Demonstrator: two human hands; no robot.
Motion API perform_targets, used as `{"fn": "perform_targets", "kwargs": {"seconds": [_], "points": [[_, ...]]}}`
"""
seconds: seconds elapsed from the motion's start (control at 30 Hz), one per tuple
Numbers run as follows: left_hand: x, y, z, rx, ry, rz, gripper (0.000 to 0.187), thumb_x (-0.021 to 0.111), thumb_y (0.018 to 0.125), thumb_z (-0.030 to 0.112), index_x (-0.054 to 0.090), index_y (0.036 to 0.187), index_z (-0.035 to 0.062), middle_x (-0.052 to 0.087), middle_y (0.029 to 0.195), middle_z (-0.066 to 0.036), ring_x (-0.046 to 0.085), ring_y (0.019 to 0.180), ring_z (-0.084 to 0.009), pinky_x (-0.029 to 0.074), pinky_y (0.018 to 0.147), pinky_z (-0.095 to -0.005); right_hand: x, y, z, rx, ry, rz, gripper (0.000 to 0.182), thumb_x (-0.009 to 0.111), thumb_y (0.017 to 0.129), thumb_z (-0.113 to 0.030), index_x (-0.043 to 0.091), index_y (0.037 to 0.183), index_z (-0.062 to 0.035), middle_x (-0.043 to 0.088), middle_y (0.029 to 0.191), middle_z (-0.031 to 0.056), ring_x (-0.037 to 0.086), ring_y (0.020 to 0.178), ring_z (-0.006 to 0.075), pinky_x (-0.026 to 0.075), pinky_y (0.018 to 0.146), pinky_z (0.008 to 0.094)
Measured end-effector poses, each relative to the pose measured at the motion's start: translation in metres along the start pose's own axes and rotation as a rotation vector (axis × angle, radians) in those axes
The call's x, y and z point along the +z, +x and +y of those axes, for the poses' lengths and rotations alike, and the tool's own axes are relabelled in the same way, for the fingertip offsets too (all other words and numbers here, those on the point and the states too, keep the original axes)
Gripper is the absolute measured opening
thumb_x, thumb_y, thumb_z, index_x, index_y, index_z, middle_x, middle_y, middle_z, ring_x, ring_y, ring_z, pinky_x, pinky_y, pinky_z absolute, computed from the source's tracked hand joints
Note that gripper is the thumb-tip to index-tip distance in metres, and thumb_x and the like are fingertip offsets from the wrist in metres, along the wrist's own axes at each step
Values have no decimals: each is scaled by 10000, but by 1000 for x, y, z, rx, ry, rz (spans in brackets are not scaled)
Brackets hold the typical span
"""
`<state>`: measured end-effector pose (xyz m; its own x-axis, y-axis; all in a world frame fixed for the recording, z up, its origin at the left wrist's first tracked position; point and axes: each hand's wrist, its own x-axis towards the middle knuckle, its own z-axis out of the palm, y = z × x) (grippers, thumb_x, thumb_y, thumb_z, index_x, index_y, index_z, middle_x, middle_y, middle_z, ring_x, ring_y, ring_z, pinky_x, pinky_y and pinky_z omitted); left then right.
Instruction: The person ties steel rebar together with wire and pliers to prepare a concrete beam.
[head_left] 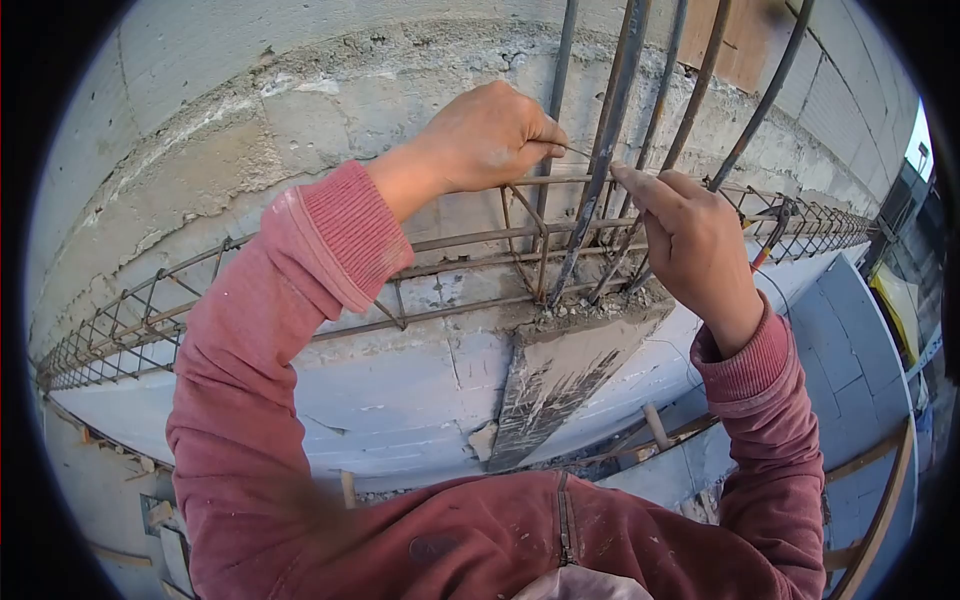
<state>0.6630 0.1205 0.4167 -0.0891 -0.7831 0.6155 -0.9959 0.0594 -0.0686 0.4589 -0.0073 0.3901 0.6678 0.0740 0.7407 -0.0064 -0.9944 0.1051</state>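
Observation:
My left hand (490,135) pinches a thin tie wire (577,151) between thumb and forefinger. From there the wire runs to an upright rebar (603,150). On the other side of that bar is my right hand (690,235), closed, with its fingertips close against the bar; what they grip is hidden. Several upright rebars rise out of a concrete column (565,380), crossing the horizontal rebar cage (450,240) just below my hands. A tool with an orange-red handle (761,258) is at the cage, behind my right wrist.
Behind the cage stands a rough concrete wall (300,130). Pale block wall (400,390) lies beneath the cage on both sides of the column. A loose thin wire (690,365) loops below my right forearm. Timber (880,510) stands at lower right, and a wooden board (725,50) is at the top.

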Motion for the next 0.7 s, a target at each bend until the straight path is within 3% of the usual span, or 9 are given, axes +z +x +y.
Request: {"fn": "perform_targets", "kwargs": {"seconds": [0.1, 0.23, 0.33, 0.47, 0.57, 0.63, 0.7], "points": [[-12, 13, 0, 89, -102, -84, 157, 657, 790, 142, 706, 870, 16, 674, 729, -127, 624, 614, -219, 484, 587, -303, 2, 1, -6, 30, -219, -70, 384, 539, 715, 21, 638, 1073, -75, 598, 774, 119, 615, 624, 288, 495, 551, 366], [-17, 17, 2, -128, -263, -181, 144, 631, 788, 120, 700, 844, 6, 673, 716, -125, 585, 567, -217, 466, 565, -294, 1, 3, -9, 25, -233, -35, 383, 533, 733, 40, 648, 1074, -92, 569, 716, 99, 584, 582, 273, 465, 527, 361], [-14, 22, 13, -190, -65, -259, 152, 638, 782, 128, 701, 867, 20, 668, 705, -128, 603, 584, -221, 470, 575, -302, 1, -2, -16, 37, -243, -62, 345, 561, 728, -22, 643, 1059, -80, 597, 743, 100, 603, 582, 276, 484, 522, 359], [9, 19, -2, -58, -84, -119, 165, 645, 779, 141, 703, 894, 38, 664, 697, -128, 630, 624, -232, 477, 598, -311, 6, -7, -12, 83, -235, -70, 304, 579, 741, -73, 643, 1039, -80, 595, 724, 88, 601, 562, 271, 484, 506, 362], [21, 14, -24, 6, -225, -22, 180, 643, 785, 157, 701, 904, 35, 667, 721, -138, 640, 652, -247, 486, 620, -318, -2, -8, -14, 88, -303, -39, 349, 536, 725, 25, 662, 1034, -79, 554, 663, 84, 559, 531, 251, 435, 485, 343], [21, 8, -33, 11, -322, 39, 192, 640, 790, 169, 699, 906, 28, 669, 753, -152, 641, 669, -256, 492, 635, -323, -18, -11, -14, 88, -314, -66, 327, 563, 722, -38, 652, 1034, -82, 569, 688, 83, 586, 549, 254, 454, 478, 352], [17, 6, -28, -92, -227, -229, 198, 631, 794, 167, 696, 906, 18, 667, 780, -170, 640, 689, -278, 496, 651, -338, -21, -12, -13, 82, -342, -104, 323, 576, 720, -69, 646, 1035, -85, 579, 703, 80, 601, 559, 253, 462, 474, 351]]}}
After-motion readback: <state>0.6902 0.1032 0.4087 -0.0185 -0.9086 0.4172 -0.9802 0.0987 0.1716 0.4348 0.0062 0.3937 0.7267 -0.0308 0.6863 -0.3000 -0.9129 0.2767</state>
